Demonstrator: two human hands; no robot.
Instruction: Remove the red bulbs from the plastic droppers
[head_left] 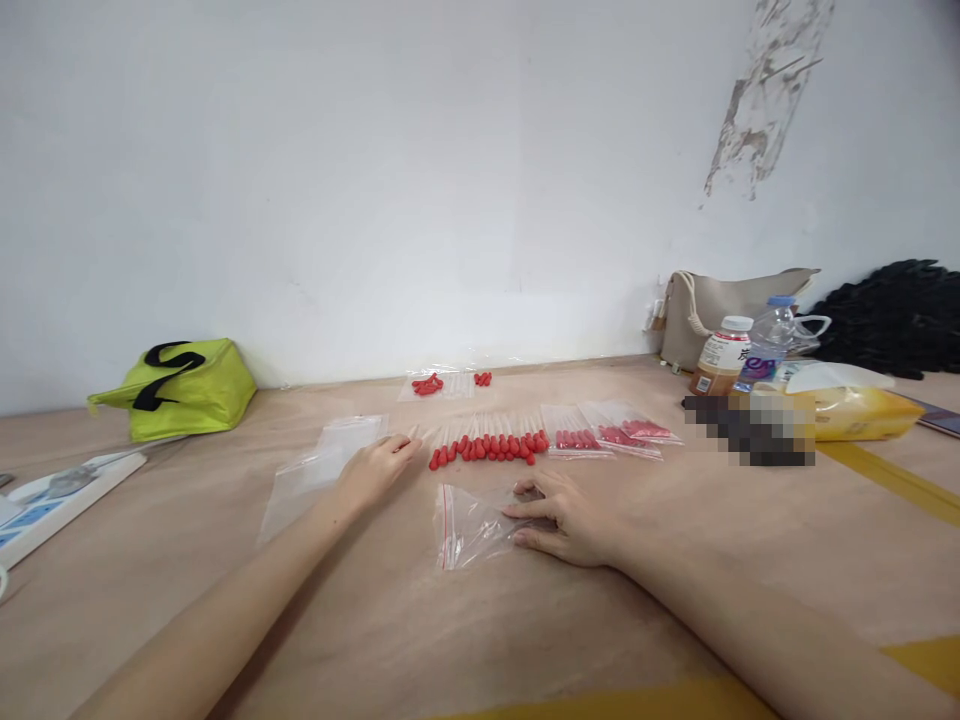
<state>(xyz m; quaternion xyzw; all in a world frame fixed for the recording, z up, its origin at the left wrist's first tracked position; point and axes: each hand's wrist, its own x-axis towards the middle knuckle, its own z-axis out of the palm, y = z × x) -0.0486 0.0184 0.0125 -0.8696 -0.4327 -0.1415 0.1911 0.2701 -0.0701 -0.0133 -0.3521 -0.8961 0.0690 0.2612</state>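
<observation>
My left hand [380,466] is by the left end of a row of red-tipped pale sticks [491,446], its fingers pressed together near the pale ends. Whatever lies between those fingertips is too small to make out. A clear zip bag [469,525] with a red line along its left edge lies flat in front of the row. My right hand [566,518] has its thumb and fingers on the bag's right end, gripping the puckered plastic. Further clear bags [326,460] lie under and beside my left forearm.
Right of the row are several bags [576,435] with red-tipped sticks inside. Near the wall sit more red pieces [427,384] on clear plastic. A green bag [191,390] and a white power strip [71,505] are left; bottles [726,355] and a yellow tissue pack [862,410] right.
</observation>
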